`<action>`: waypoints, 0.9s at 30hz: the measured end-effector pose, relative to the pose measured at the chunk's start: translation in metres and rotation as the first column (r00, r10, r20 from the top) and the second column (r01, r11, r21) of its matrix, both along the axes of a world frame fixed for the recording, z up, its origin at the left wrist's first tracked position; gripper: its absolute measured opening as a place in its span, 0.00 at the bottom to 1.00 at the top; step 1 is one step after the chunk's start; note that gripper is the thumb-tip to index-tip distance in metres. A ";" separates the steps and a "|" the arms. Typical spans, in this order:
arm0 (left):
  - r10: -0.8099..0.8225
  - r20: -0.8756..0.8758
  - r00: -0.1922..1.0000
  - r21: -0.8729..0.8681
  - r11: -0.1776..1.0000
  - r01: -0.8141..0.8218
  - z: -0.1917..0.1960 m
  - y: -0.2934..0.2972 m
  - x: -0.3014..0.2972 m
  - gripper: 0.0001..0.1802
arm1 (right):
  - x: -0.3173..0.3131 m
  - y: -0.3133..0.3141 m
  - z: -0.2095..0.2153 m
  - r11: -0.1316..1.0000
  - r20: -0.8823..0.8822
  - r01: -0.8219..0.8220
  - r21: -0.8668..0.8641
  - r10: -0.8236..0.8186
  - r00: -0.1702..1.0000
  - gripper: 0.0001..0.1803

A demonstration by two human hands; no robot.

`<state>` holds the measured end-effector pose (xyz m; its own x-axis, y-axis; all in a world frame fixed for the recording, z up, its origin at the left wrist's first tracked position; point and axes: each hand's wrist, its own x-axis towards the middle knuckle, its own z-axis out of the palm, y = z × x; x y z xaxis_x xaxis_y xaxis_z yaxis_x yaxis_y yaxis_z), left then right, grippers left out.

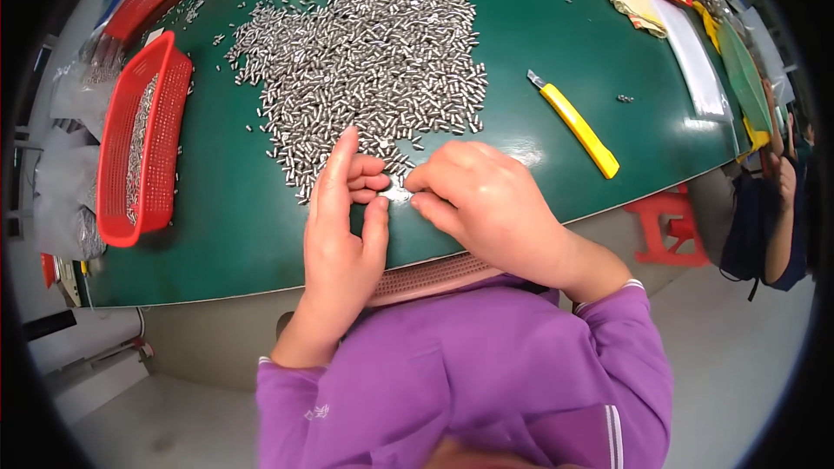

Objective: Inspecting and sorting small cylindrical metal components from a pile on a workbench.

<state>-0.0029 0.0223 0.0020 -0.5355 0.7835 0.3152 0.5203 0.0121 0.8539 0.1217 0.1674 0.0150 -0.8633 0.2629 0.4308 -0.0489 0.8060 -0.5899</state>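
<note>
A wide spread of small silvery metal pins [373, 52] covers the middle of the green table [521, 26]. At its near edge, my left hand [340, 221] rests on its side, with the index finger stretched out, the other fingers partly bent and the thumb apart. Nothing shows in its grasp. Facing it, my right hand [486, 195] has its fingers and thumb drawn together close to the nearest pins. Whatever lies between those fingertips is hidden. A bright patch of glare sits on the tabletop between both hands.
A red plastic basket [174, 143] with more pins stands at the left. On the right lies a yellow utility knife [580, 132], its blade out. Beneath the near edge is a pink basket [434, 280]. A red stool [667, 226] stands beyond the edge; another person's arm [782, 217] shows far right.
</note>
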 end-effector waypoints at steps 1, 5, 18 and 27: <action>0.002 -0.008 1.000 -0.002 1.000 -0.002 0.001 0.000 0.001 0.41 | -0.001 0.000 -0.001 1.000 -0.010 0.007 -0.006 -0.007 1.000 0.09; 0.052 -0.083 0.995 -0.024 0.998 -0.054 0.002 0.002 0.002 0.41 | -0.004 -0.001 0.002 0.999 0.012 0.040 -0.030 -0.040 0.999 0.10; 0.125 -0.363 0.923 -0.048 0.987 -0.153 0.003 0.000 -0.002 0.40 | -0.007 0.003 0.006 1.000 0.058 -0.014 0.009 0.013 0.998 0.08; -0.009 -0.108 0.994 -0.054 0.999 0.003 0.006 -0.001 0.000 0.41 | -0.002 0.003 0.001 0.997 0.029 0.067 0.045 -0.068 0.997 0.06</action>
<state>-0.0025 0.0210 0.0084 -0.4962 0.8038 0.3281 0.6097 0.0535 0.7909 0.1200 0.1706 0.0157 -0.8571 0.3021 0.4172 0.0236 0.8321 -0.5541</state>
